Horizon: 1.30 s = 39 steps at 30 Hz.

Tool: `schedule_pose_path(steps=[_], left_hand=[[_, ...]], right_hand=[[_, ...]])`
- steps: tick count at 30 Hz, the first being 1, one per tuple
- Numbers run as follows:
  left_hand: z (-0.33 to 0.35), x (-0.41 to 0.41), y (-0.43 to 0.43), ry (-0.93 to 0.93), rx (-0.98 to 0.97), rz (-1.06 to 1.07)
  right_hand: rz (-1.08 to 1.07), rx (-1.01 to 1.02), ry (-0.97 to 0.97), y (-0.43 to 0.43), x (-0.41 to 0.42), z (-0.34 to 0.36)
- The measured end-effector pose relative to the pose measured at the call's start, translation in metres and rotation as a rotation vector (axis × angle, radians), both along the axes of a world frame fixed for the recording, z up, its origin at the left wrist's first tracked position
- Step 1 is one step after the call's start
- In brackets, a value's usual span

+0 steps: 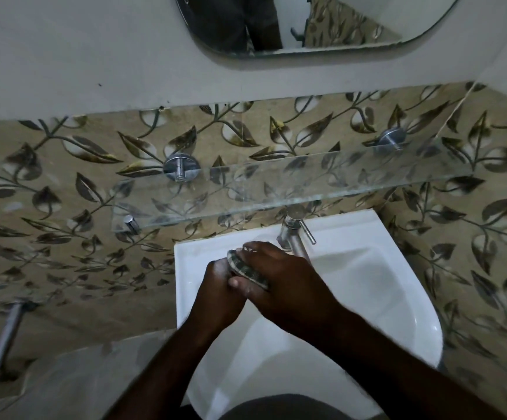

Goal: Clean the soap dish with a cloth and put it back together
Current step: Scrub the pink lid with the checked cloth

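Both hands meet over the back left of the white sink (403, 298). A dark, patterned oval piece, apparently the soap dish (246, 269), is clasped between them with only its rim showing. My left hand (220, 294) grips it from the left and below. My right hand (276, 277) lies over its top with fingers curled round the far edge and the thumb at its near end. No cloth can be made out; anything under the right palm is hidden.
A chrome tap (294, 234) stands just behind the hands on the sink's back edge. A glass shelf (276, 189) on chrome brackets juts out above it. A mirror (306, 22) hangs higher. A metal bar (5, 338) sticks out at lower left.
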<state>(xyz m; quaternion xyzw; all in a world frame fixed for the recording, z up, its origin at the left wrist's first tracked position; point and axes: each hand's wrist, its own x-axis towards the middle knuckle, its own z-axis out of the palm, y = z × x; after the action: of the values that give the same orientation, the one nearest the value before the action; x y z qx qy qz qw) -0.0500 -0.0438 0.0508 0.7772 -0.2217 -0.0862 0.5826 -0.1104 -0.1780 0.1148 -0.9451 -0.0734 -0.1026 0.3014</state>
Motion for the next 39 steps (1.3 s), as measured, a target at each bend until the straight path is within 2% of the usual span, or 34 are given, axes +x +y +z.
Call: schedule_pose_path(steps=[3, 6, 7, 9, 11, 12, 16, 18, 23, 25, 30, 32, 34, 36, 37, 39], left_hand=[[0.001, -0.003, 0.002, -0.055, -0.027, 0.05], [0.008, -0.004, 0.0, -0.028, -0.021, 0.062], [0.007, -0.004, 0.0, -0.03, 0.001, 0.07], [0.005, -0.002, 0.0, -0.045, 0.045, 0.078], [0.004, -0.002, 0.001, -0.066, 0.055, 0.091], [0.005, -0.003, 0.001, -0.075, 0.051, 0.101], [0.008, -0.007, 0.002, -0.109, 0.034, 0.086], [0.006, -0.005, 0.002, -0.114, 0.057, 0.098], [0.009, -0.005, 0.0, -0.102, 0.05, 0.111], [0.01, -0.005, 0.002, -0.123, 0.052, 0.126], [0.005, -0.007, 0.007, -0.162, 0.058, 0.094], [0.006, -0.007, 0.005, -0.148, 0.073, 0.093], [0.005, -0.006, 0.003, -0.103, 0.059, 0.09], [0.005, -0.004, 0.004, -0.086, 0.043, 0.089], [0.006, -0.005, 0.004, -0.093, 0.039, 0.085], [0.009, -0.007, 0.006, -0.101, 0.016, 0.065]], right_hand=[[-0.081, 0.144, 0.0, -0.005, 0.004, -0.001], [-0.183, 0.399, 0.143, -0.015, 0.011, 0.004], [-0.203, 0.389, 0.152, -0.012, 0.012, 0.003], [-0.229, 0.199, 0.071, 0.0, 0.008, -0.005], [-0.172, 0.011, -0.01, 0.015, 0.004, -0.012], [-0.145, -0.002, -0.015, 0.018, 0.003, -0.014], [-0.268, 0.259, 0.124, -0.002, 0.009, -0.006], [-0.325, 0.299, 0.108, -0.01, 0.012, -0.003], [-0.197, 0.064, 0.043, 0.019, 0.002, -0.013], [-0.16, 0.06, 0.026, 0.018, 0.001, -0.015], [-0.263, 0.313, 0.124, 0.0, 0.004, -0.006], [-0.28, 0.247, 0.108, 0.009, 0.002, -0.007], [-0.211, 0.123, 0.053, 0.021, -0.001, -0.015], [-0.153, 0.089, 0.015, 0.021, -0.001, -0.022], [-0.16, 0.144, 0.049, 0.017, 0.0, -0.02], [-0.227, 0.42, 0.161, 0.006, 0.003, -0.011]])
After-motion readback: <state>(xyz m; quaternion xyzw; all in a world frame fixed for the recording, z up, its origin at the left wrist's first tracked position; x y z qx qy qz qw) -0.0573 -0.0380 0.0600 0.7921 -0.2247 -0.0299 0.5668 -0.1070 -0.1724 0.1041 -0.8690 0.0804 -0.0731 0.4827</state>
